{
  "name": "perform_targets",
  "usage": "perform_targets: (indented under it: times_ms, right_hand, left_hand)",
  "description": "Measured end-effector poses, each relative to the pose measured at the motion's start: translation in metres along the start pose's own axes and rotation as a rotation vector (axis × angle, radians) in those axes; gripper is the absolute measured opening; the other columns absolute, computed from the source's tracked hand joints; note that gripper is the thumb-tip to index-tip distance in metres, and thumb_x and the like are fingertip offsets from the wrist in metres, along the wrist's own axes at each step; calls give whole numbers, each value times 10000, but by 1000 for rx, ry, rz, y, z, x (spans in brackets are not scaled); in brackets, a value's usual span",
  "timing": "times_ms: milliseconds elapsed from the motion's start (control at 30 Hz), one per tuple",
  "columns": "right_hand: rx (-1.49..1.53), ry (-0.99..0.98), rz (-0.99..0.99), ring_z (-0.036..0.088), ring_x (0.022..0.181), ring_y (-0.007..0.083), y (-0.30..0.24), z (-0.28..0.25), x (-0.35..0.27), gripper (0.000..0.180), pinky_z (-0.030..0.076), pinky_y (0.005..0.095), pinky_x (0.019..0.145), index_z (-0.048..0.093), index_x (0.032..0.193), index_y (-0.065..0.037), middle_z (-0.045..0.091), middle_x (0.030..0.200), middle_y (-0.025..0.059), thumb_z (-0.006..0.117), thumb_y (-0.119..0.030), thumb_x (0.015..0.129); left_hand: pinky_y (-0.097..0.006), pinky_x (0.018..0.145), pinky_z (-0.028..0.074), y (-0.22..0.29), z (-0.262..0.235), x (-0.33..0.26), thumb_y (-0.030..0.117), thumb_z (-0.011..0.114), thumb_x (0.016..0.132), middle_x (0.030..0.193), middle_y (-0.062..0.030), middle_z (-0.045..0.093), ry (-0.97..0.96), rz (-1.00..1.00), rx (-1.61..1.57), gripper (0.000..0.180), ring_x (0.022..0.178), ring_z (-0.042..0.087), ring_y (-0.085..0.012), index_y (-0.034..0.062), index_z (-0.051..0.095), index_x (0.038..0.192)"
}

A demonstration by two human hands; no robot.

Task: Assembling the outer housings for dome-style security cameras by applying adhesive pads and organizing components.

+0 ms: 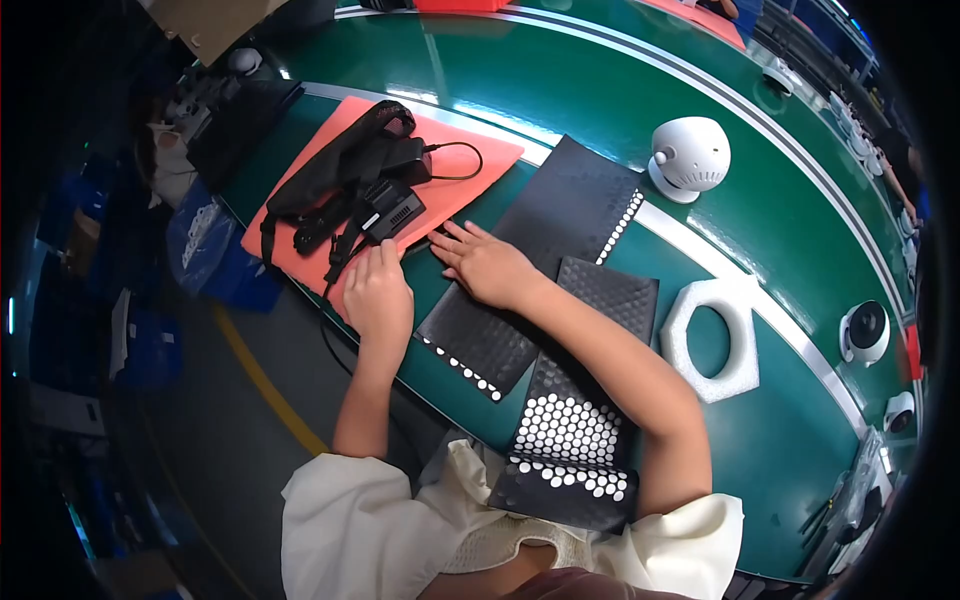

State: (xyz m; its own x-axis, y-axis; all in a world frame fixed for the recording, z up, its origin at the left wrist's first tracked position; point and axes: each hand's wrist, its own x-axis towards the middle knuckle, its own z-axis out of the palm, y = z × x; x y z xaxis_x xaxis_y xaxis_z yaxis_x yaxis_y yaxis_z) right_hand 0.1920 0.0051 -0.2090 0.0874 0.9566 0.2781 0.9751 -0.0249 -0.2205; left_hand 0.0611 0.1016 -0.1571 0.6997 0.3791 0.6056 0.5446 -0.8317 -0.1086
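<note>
My left hand (379, 297) rests on the near corner of a pink foam sheet (468, 143), its fingers stretched forward and its thumb hidden. Its fingertips reach the edge of a black boxy device (393, 211), which lies on the sheet with a black strap (335, 157) and black cables. Just to the right, my right hand (486, 264) lies palm down with fingers spread, over a flat black bubble-textured sheet (540, 225). Its fingertips point at the foam's edge. Under my right forearm is a second black sheet with white round dots (568, 428).
A white rounded camera-like device (692, 155) stands on the green table (790, 440), right of the black sheets. Nearer is a white octagonal foam ring (712, 340). More white devices (866, 332) stand at the far right, by clear plastic bags (858, 500).
</note>
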Motion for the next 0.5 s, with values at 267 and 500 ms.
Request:
perform_targets:
  times_ms: [267,500]
  right_hand:
    - [-132,72,109,338,1217,167,7,-8,6,326,170,395,1049,534,1159,-274,438,1268,-27,402,-330,867]
    - [-176,18,97,369,1198,150,17,-12,11,305,268,409,1002,542,1136,-312,457,1244,-25,441,-316,848]
  left_hand:
    - [-302,607,419,3,5,-11,50,536,739,689,-38,520,-3,66,-34,65,684,536,-193,83,490,770]
    - [-305,610,430,-6,-4,-5,50,544,738,683,-32,518,34,71,-57,69,674,536,-189,86,489,757]
